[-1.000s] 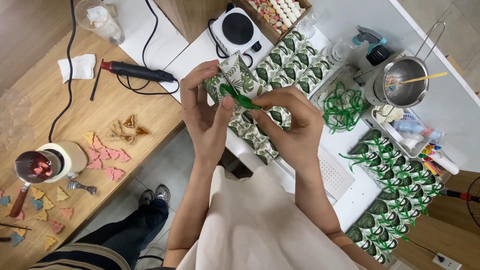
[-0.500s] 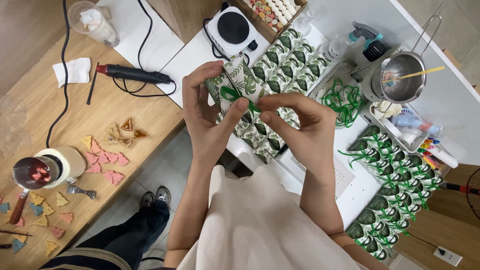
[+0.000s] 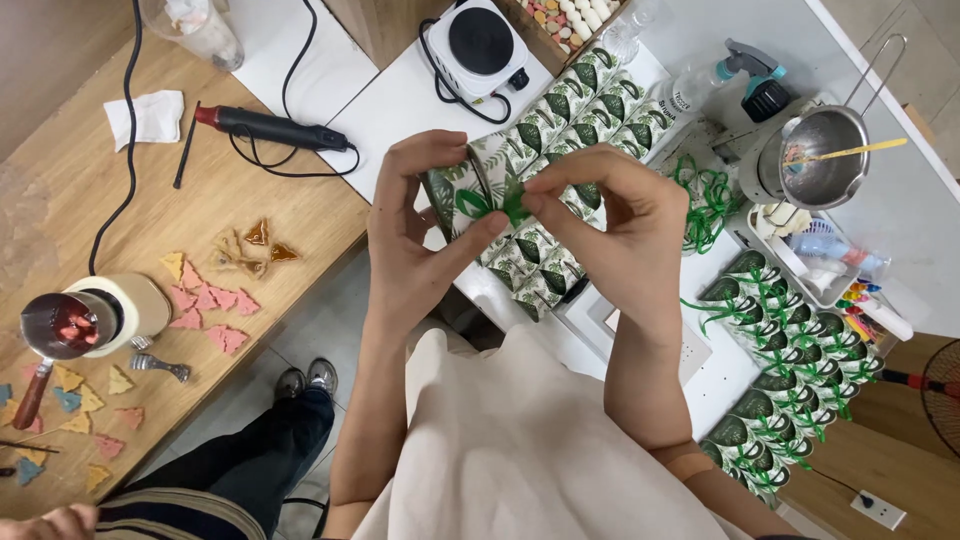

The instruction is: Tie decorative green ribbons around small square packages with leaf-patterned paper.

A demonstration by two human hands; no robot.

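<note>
Slightly tightened since the earlier frame, the green ribbon [image 3: 507, 207] is pinched above the white table [image 3: 400, 100]. Left of it, the leaf-print box [image 3: 462, 190] is gripped by the left hand [image 3: 415, 235]; the right hand [image 3: 620, 225] fingers [image 3: 545, 195] are closed on the ribbon. Open floor is seen below.

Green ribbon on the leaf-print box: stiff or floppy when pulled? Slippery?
Probably floppy: the green ribbon bends sharply between the left hand and right hand. Likely light; loose ribbons lie curled. Possibly slick, hence the fingertip pinch against the leaf-print box.
</note>
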